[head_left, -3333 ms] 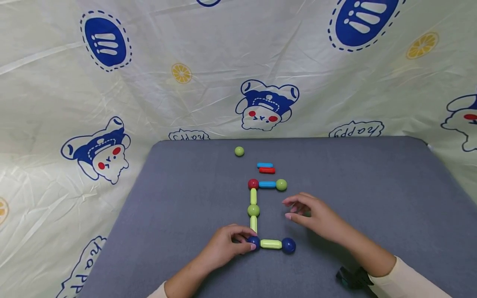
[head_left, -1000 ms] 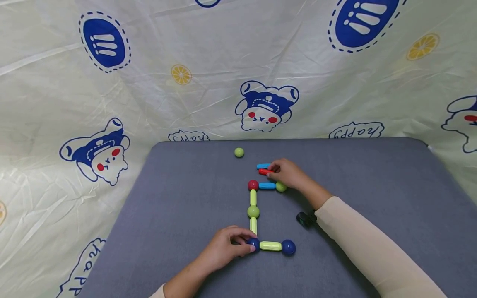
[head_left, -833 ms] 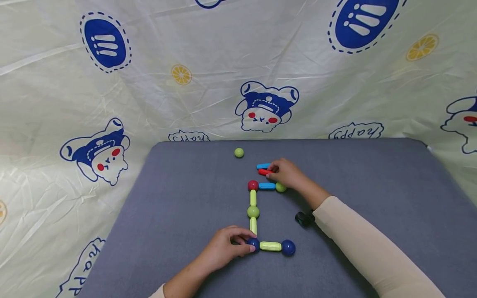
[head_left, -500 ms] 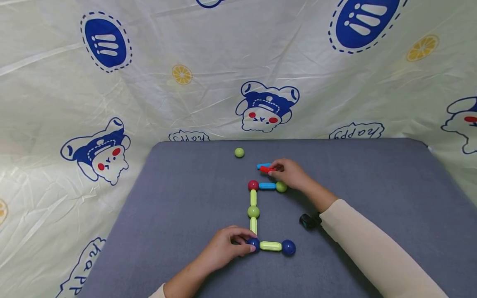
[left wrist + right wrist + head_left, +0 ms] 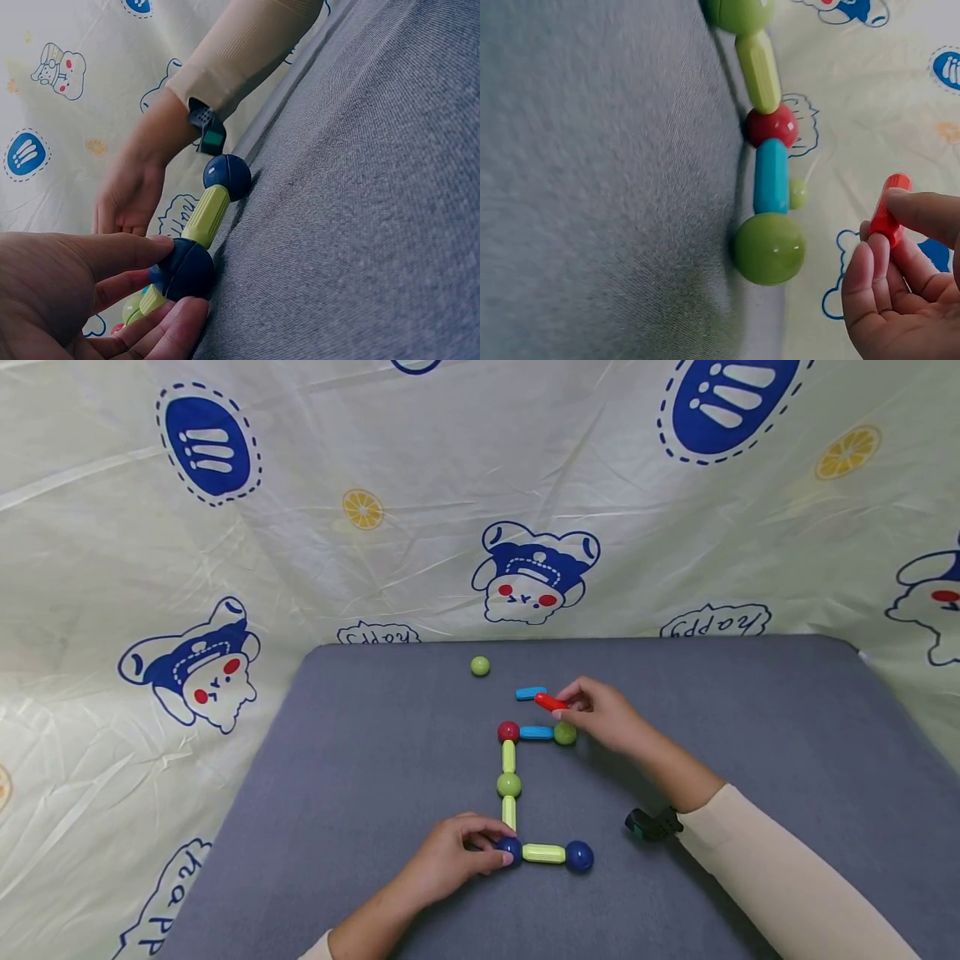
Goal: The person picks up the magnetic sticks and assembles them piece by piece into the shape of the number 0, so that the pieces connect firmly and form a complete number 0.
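A grey cloth-covered surface (image 5: 375,760) is carrying a chain of balls and rods (image 5: 509,785) lying flat in a bracket shape. A blue rod (image 5: 529,693) and a green ball (image 5: 480,666) are lying loose toward the far edge, apart from the chain.

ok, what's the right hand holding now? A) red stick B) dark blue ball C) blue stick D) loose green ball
A: the right hand pinches the red stick between thumb and fingertips, lifted off the table; the wrist view shows it too. The blue stick lies loose, and the left hand holds the dark blue ball.
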A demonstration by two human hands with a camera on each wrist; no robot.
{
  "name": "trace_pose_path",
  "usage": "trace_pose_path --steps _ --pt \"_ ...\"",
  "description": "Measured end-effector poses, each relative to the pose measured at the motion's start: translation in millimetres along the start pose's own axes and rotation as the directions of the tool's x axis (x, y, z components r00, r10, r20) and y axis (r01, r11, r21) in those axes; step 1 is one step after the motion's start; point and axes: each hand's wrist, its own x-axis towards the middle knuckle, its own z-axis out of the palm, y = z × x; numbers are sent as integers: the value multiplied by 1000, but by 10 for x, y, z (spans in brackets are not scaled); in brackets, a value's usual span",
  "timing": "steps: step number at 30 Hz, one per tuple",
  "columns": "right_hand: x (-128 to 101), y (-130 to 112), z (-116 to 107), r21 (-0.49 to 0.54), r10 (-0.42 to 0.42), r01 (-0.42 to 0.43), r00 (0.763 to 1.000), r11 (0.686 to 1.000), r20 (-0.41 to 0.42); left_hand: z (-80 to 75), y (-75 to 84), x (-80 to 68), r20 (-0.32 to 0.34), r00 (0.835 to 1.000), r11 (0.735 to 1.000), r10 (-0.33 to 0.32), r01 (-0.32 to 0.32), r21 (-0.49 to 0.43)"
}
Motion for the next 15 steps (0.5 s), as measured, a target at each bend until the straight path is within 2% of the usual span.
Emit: trace_pose_path --steps 7,15 --pt "-303 -25 -51 -8 -30 31 998 999 57 9 -1 -4 -2 1000 1000 3 -3 10" --pt "-606 -38 -36 52 -9 2 991 999 134 0 17 -2 3 1000 1000 -6 6 16"
